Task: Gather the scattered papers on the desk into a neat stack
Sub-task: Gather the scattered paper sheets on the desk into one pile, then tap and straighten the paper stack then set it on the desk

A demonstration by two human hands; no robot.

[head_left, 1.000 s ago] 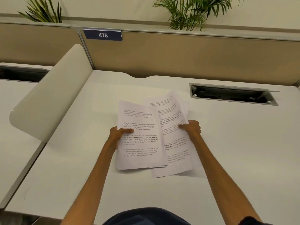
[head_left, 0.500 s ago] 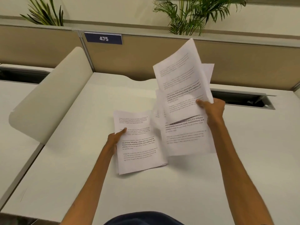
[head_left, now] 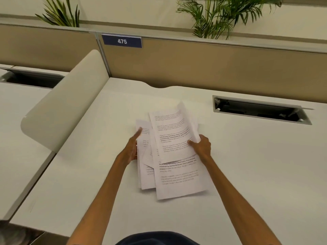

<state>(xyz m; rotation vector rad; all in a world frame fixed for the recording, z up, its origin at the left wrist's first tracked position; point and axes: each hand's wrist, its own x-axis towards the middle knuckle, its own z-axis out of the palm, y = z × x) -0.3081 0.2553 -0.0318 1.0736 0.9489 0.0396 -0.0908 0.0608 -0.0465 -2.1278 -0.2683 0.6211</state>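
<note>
Several printed white papers [head_left: 174,172] lie overlapped and askew in the middle of the white desk [head_left: 256,165]. My right hand [head_left: 200,146] pinches the right edge of the top sheets [head_left: 172,135], thumb on the print, holding them over the pile. Along the pile's left edge lies my left hand [head_left: 133,145], fingers straight and flat against the sheets, gripping nothing. The lower sheets stick out toward me and to the left.
A rounded beige divider panel [head_left: 65,105] stands along the desk's left side. A cable slot [head_left: 260,110] with its lid raised is cut into the desk at the back right. A tan partition [head_left: 212,68] with a "475" sign [head_left: 122,41] closes the back.
My right hand lifted a bundle of sheets high, then brought it down and left onto the sheets under my left hand. My left hand shifted from on top to the pile's left edge.
</note>
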